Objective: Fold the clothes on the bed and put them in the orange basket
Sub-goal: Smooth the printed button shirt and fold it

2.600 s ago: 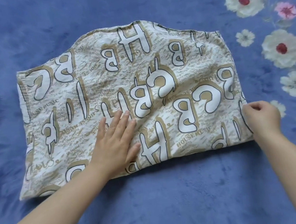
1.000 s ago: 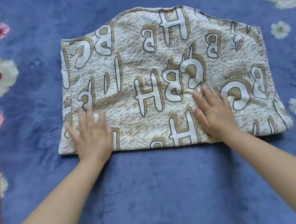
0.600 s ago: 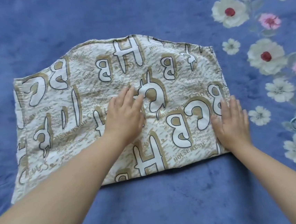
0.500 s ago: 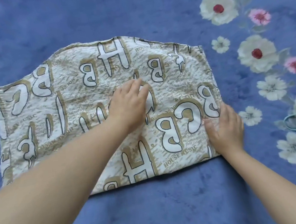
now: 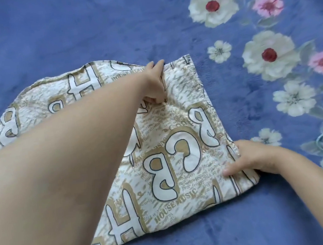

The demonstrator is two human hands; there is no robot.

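Garment (image 5: 179,150): printed cloth, flat on blue bed (image 5: 69,32); likely light, limp, creasing easily. Left hand (image 5: 154,83) pinches far right edge; right hand (image 5: 249,159) grips near right corner. Best taken by corners.

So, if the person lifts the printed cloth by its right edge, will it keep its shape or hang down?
Probably it will hang down: the printed garment lies thin and crinkled on the blue bedspread. It looks light, since the left hand and right hand grip it with fingertips alone. The plush surface likely stops it from sliding.
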